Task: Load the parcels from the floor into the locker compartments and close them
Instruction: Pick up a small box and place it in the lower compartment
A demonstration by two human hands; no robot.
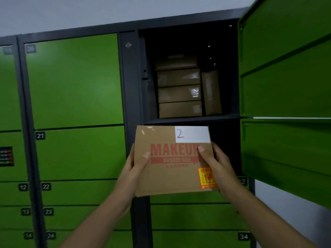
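both forearms reach up from the bottom of the view, and the two hands carry one flat cardboard parcel (pixel 172 163) between them. the left hand (pixel 136 163) clamps the parcel's left edge, thumb laid over the printed face and the other fingers hidden behind. the right hand (pixel 215 161) does the same on the right edge, its thumb pressed by the last letter of the red print. each grip is closed on the parcel, one to a side, likely so that the wide, thin box stays level and square as it goes forward.

the face is turned toward the wearer, so the white label (pixel 192 134) with a handwritten 2 at its upper right can be read, probably to match the parcel to a slot. an orange sticker (pixel 206 178) sits at the lower right corner, partly under the right hand.

just behind the parcel is the dark mouth of an open lower compartment (pixel 223 149), its green door (pixel 286 149) swung out to the right; the parcel is in front of it, not yet inside as far as i can judge.

farther in and above, the upper compartment (pixel 189 42) also stands open, and it already holds stacked brown boxes (pixel 179 93) with one standing on end beside them. to the left, the numbered green doors (pixel 75 81) are shut.
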